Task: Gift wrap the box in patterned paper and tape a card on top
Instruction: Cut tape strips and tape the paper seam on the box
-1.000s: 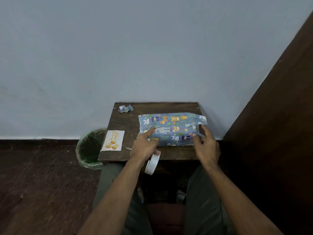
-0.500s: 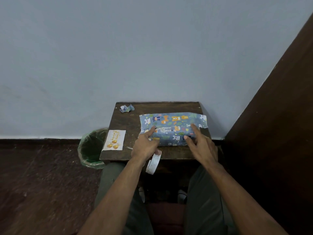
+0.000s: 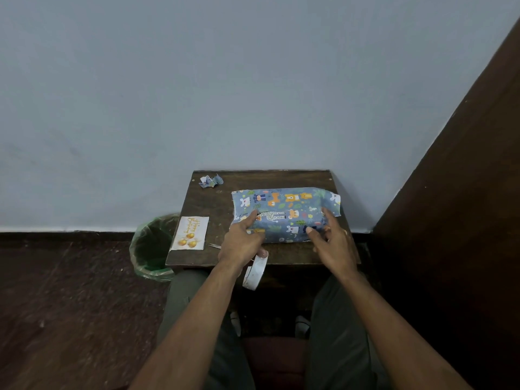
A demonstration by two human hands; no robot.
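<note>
The box (image 3: 284,213), covered in blue paper with animal prints, lies on the right half of a small dark wooden table (image 3: 281,178). A loose paper flap sticks out at its right end. My left hand (image 3: 243,243) presses its index finger on the box's near left part, while its lower fingers curl through a white tape roll (image 3: 254,273) that hangs over the table's front edge. My right hand (image 3: 330,243) has its fingers spread and its fingertips touch the box's near right side. A "Happy Birthday" card (image 3: 192,233) lies at the table's left front.
A crumpled paper scrap (image 3: 210,181) sits at the table's back left corner. A thin metal tip (image 3: 214,245) shows beside the card. A bin with a green liner (image 3: 153,246) stands left of the table. A wall is behind, a dark wooden panel to the right.
My right hand left the box's right end and slid left onto its near side with fingers spread. My left hand stayed put with the tape roll.
</note>
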